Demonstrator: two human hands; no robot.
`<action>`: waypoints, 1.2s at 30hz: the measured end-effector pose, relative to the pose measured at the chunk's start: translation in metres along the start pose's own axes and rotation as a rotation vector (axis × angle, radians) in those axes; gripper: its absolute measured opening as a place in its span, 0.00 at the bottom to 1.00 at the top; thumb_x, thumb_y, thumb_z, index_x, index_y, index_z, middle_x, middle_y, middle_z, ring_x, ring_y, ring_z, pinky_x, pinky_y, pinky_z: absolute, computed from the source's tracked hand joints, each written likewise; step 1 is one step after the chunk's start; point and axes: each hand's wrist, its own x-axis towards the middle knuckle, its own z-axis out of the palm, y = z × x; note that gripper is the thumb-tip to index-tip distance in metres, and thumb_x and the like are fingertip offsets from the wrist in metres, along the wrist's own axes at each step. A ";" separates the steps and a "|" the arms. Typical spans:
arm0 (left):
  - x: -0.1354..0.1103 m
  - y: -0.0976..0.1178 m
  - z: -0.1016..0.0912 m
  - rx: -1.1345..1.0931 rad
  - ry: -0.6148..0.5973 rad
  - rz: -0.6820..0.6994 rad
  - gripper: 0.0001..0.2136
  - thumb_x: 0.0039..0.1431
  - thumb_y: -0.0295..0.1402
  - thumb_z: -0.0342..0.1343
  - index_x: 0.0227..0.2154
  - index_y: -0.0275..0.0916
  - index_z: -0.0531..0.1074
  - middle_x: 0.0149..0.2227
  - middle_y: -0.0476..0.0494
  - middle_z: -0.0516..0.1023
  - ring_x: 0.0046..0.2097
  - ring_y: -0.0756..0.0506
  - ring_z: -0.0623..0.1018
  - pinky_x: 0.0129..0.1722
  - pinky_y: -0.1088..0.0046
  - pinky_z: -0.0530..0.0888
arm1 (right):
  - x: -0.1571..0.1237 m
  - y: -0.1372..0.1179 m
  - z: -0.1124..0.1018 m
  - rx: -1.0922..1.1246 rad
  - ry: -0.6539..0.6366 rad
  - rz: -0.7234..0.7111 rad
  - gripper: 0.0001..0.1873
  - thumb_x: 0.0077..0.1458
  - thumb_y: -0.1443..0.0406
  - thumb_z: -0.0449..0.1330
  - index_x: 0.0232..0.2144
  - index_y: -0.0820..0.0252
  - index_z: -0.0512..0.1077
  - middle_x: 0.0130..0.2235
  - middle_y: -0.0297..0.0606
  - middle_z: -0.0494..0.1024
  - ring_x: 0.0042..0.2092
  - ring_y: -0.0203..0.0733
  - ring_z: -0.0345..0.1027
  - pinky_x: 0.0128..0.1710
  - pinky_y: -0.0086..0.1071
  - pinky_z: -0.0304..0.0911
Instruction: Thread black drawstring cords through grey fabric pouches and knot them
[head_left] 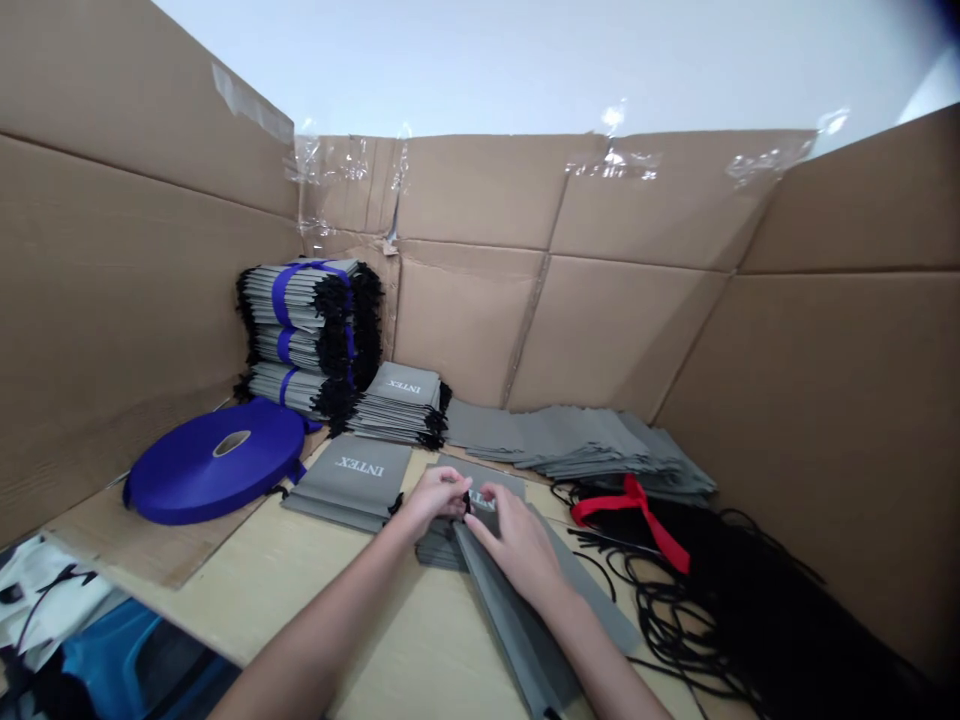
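Note:
My left hand [437, 497] pinches a short black cord [467, 500] at the corner of a grey fabric pouch [499, 610]. Close beside it, my right hand [521, 545] has thumb and index finger curled round the same cord, the thumb against the pouch's corner. That pouch slants down toward me under my right forearm, which hides part of it. Below my hands lies a pile of grey pouches [435, 550], its top one marked INTEX and partly covered by my fingers. Left of it is another INTEX pouch pile [349, 480].
A purple ribbon roll [262, 455] lies at left, with strapped pouch bundles [300, 345] behind it. A small pouch stack [401, 400] and grey fabric pieces [555, 435] line the back. Black cords [720, 590] with a red tie [637, 515] lie right. Cardboard walls [472, 320] surround the table.

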 end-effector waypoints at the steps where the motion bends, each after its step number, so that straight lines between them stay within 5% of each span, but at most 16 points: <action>1: 0.000 -0.002 0.003 0.052 0.003 0.048 0.14 0.47 0.39 0.60 0.21 0.37 0.63 0.20 0.53 0.66 0.23 0.52 0.69 0.27 0.77 0.67 | 0.006 -0.002 0.008 -0.063 -0.002 0.008 0.15 0.58 0.56 0.50 0.41 0.60 0.64 0.41 0.44 0.73 0.43 0.48 0.67 0.41 0.38 0.61; 5: -0.005 -0.001 0.002 0.259 0.012 0.228 0.11 0.51 0.36 0.55 0.19 0.37 0.62 0.21 0.53 0.63 0.25 0.51 0.65 0.27 0.78 0.61 | 0.016 -0.008 0.026 -0.076 0.012 0.002 0.12 0.61 0.62 0.45 0.38 0.60 0.66 0.37 0.43 0.75 0.39 0.45 0.68 0.37 0.35 0.61; 13: -0.028 0.006 -0.017 0.533 -0.078 0.414 0.12 0.57 0.36 0.48 0.20 0.39 0.61 0.22 0.51 0.64 0.28 0.48 0.63 0.29 0.75 0.57 | 0.005 -0.010 0.019 -0.118 0.002 -0.167 0.10 0.61 0.66 0.46 0.38 0.56 0.68 0.37 0.37 0.76 0.41 0.43 0.67 0.48 0.39 0.55; 24: -0.035 0.000 -0.035 0.525 -0.285 0.333 0.20 0.59 0.44 0.43 0.19 0.35 0.63 0.19 0.53 0.59 0.25 0.52 0.59 0.26 0.77 0.56 | 0.000 -0.019 0.031 0.095 0.054 -0.089 0.04 0.56 0.63 0.54 0.35 0.55 0.68 0.28 0.32 0.75 0.33 0.40 0.69 0.51 0.44 0.53; 31: -0.042 -0.011 -0.035 0.419 -0.278 0.277 0.23 0.59 0.49 0.40 0.17 0.37 0.57 0.19 0.54 0.53 0.23 0.53 0.55 0.23 0.77 0.53 | -0.002 -0.024 0.038 0.177 0.120 -0.115 0.05 0.52 0.67 0.55 0.25 0.55 0.65 0.23 0.29 0.71 0.28 0.37 0.66 0.53 0.46 0.52; 36: -0.048 -0.008 -0.032 0.072 -0.382 0.067 0.23 0.54 0.53 0.47 0.17 0.38 0.56 0.14 0.58 0.50 0.17 0.56 0.50 0.17 0.78 0.48 | 0.001 -0.019 0.040 0.133 0.173 -0.213 0.05 0.46 0.70 0.54 0.24 0.55 0.62 0.21 0.27 0.66 0.25 0.34 0.62 0.52 0.45 0.54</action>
